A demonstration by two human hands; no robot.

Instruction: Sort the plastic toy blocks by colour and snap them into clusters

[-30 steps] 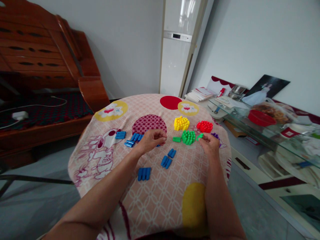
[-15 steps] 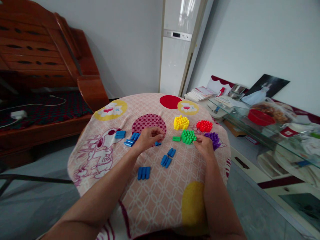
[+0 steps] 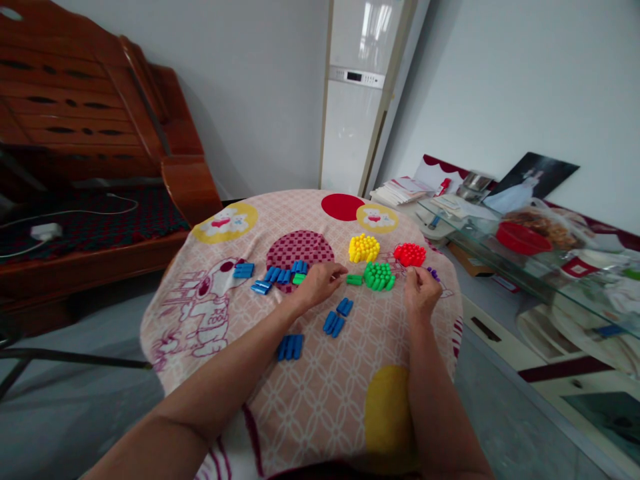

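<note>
My left hand (image 3: 323,283) is over the middle of the table, fingers slightly apart, its tips just left of a flat green pair of peg-like plastic pieces (image 3: 354,279). Left of that hand are blue pieces (image 3: 273,274) and a green piece (image 3: 299,279). My right hand (image 3: 423,288) is closed in a pinch to the right of a bunch of upright green pieces (image 3: 379,276); what it pinches is hidden. Behind it a purple bunch (image 3: 433,273) is mostly covered. Yellow (image 3: 364,248) and red (image 3: 410,254) bunches stand farther back.
More blue pieces lie nearer me (image 3: 291,347) and at centre (image 3: 334,323) on the patterned tablecloth (image 3: 320,400). To the right is a glass-topped cabinet (image 3: 540,280) with a red bowl (image 3: 523,238). A wooden bench (image 3: 90,133) stands at left.
My right hand went to the green bunch, then drew back right. My left hand moved right toward the green pair, and a green piece now shows beside the blue ones.
</note>
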